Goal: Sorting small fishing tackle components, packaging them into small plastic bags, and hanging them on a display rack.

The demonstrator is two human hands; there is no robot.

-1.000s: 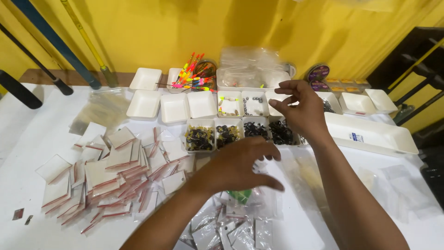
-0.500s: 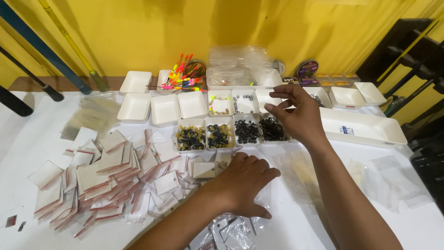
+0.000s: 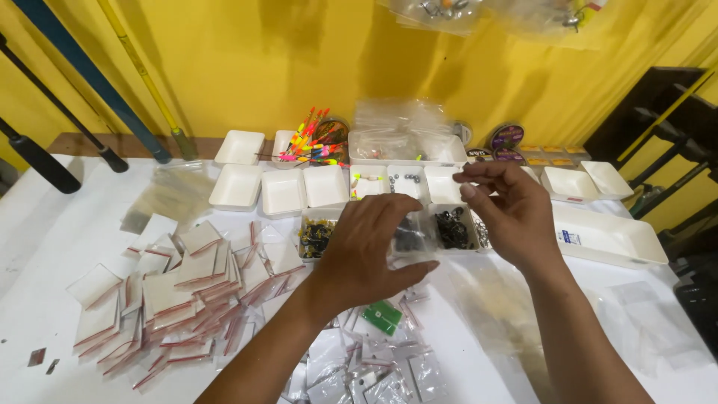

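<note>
Left hand hovered palm-down, fingers loosely curled, over small white square trays of black fishing swivels; whether it pinched anything could not be told. Right hand was raised just right of it, thumb and fingers nearly meeting; held item not discernible. Swivel trays lay directly beneath and between both hands, left nearer. Pile of small red-striped zip bags lay left; clear packed bags near; bright fishing floats beyond; long white tray right.
</note>
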